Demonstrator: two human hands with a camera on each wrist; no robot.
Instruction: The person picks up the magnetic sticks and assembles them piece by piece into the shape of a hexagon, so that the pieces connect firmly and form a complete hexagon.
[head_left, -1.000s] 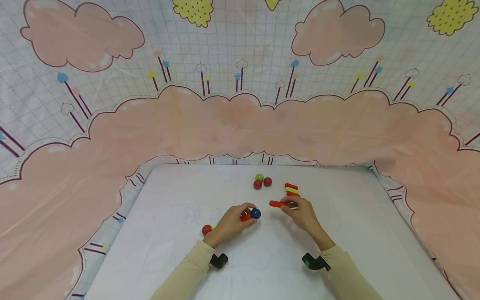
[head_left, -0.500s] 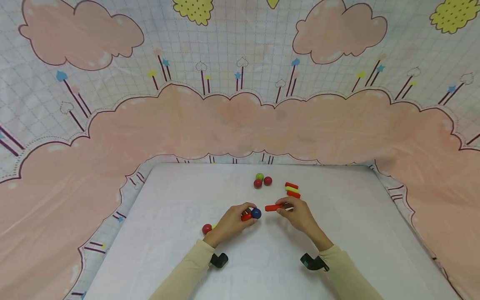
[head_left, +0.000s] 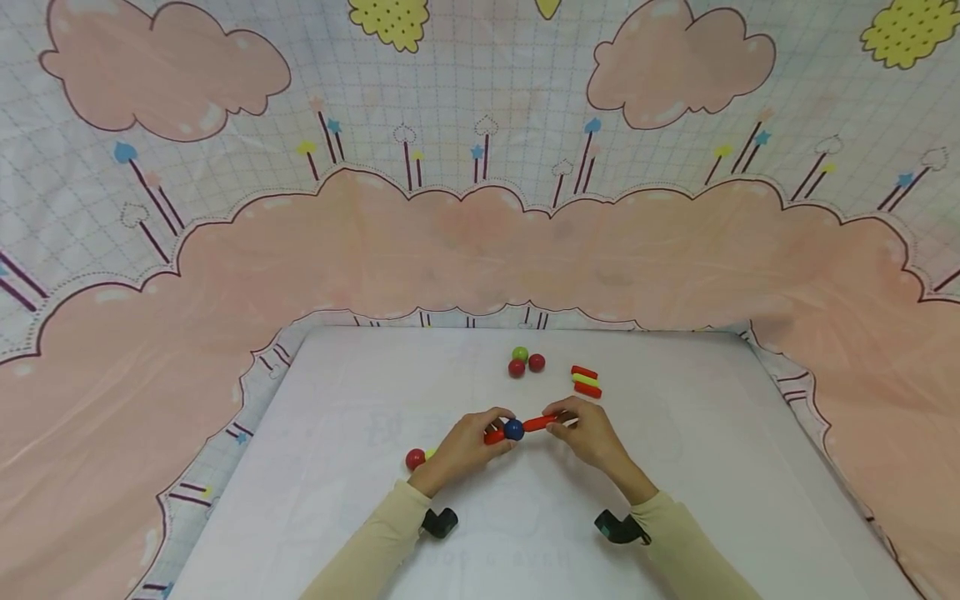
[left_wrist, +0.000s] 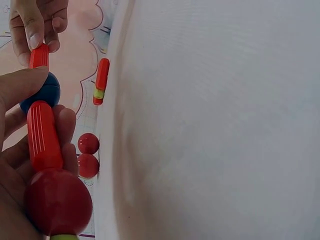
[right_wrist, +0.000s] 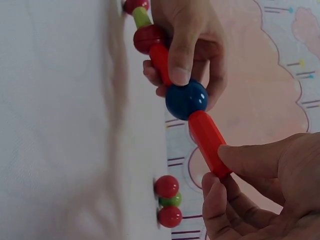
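My left hand [head_left: 467, 443] pinches a blue ball [right_wrist: 186, 99] at the end of a joined chain. Behind the ball the chain runs through a red rod [left_wrist: 44, 135], a dark red ball [left_wrist: 58, 201], a yellow-green rod [right_wrist: 141, 17] and another red ball [head_left: 415, 459]. My right hand [head_left: 588, 432] pinches a second red rod [right_wrist: 207, 140] between thumb and fingers. The free end of that rod meets the blue ball on the side facing my right hand. In the head view, my left hand hides part of the chain.
Two red balls [head_left: 537, 362] and a green ball [head_left: 520, 354] sit together toward the table's back. Right of them lie two red rods [head_left: 587, 389] and a yellow-green rod [head_left: 585, 380], side by side. A white surface [head_left: 337, 392] lies under everything, with a patterned cloth [head_left: 480, 250] behind.
My right hand has moved left and slightly toward me with its red rod, closing the gap to the blue ball. My left hand has stayed nearly still.
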